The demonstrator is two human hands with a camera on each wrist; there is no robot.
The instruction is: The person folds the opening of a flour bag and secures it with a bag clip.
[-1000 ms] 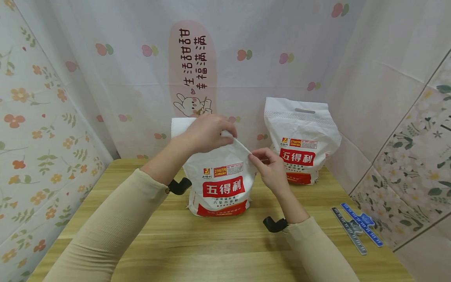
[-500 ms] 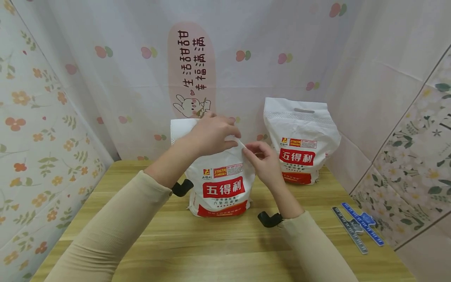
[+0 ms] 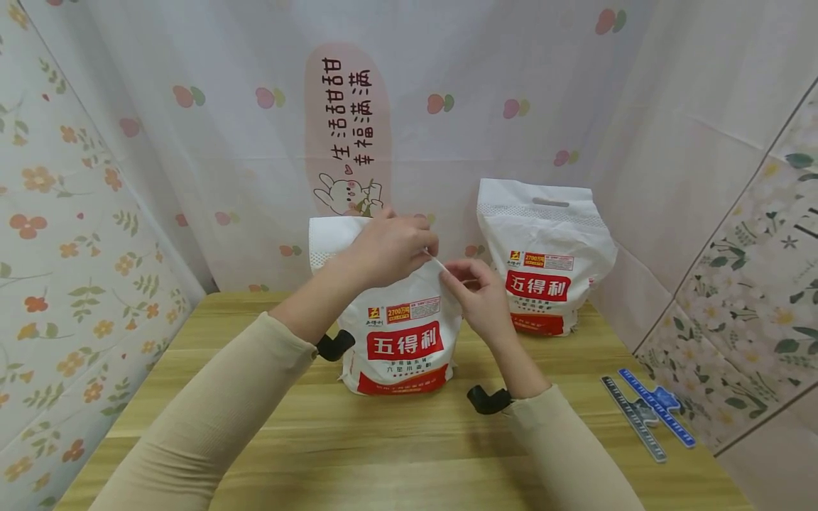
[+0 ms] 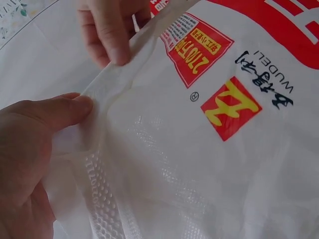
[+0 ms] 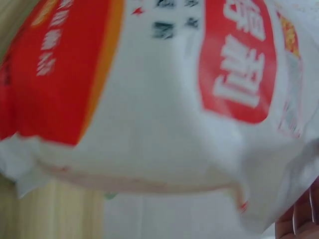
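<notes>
A white flour bag [image 3: 404,345] with red printing stands upright on the table, its top right corner folded down in a slanting edge. In the head view my left hand [image 3: 393,247] covers part of that top and pinches the folded edge. Lower on the same edge, my right hand [image 3: 476,287] pinches it between thumb and fingers. The left wrist view shows the left thumb [image 4: 75,108] pressed on the bag near its mesh band, and the right hand [image 4: 107,30] gripping further along. In the right wrist view only a few right-hand fingers [image 5: 299,219] appear at the bag's edge.
A second flour bag [image 3: 539,248] with a handle slot stands at the back right. Near the table's right edge lie a blue clip [image 3: 658,406] and a grey clip [image 3: 634,419], side by side. A patterned curtain [image 3: 255,163] hangs behind the wooden table [image 3: 358,447].
My right hand has moved slightly left and up along the folded edge, closer to the left hand. The left hand has shifted a little to the right.
</notes>
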